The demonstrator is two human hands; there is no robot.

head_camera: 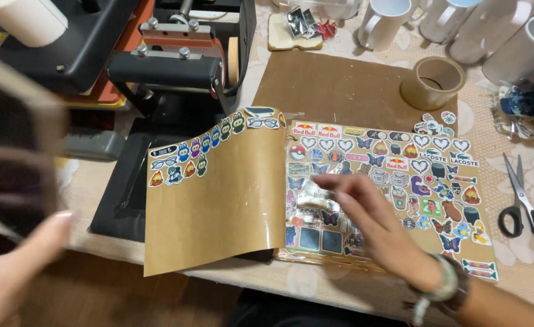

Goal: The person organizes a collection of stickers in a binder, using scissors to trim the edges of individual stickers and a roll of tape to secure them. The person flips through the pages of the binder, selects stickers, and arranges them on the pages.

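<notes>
Brown sticker sheet [412,181] w/ colourful stickers under right hand [370,224]; left hand [13,266] blurred.

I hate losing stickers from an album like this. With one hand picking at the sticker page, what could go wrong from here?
1. The right hand is pinching at small stickers on the crowded sticker-covered album page; neighbouring stickers might lift or tear.
2. The raised brown paper page stands unheld and could flop onto the fingers.
3. The left hand holds a blurred flat object, so nothing steadies the album.
</notes>
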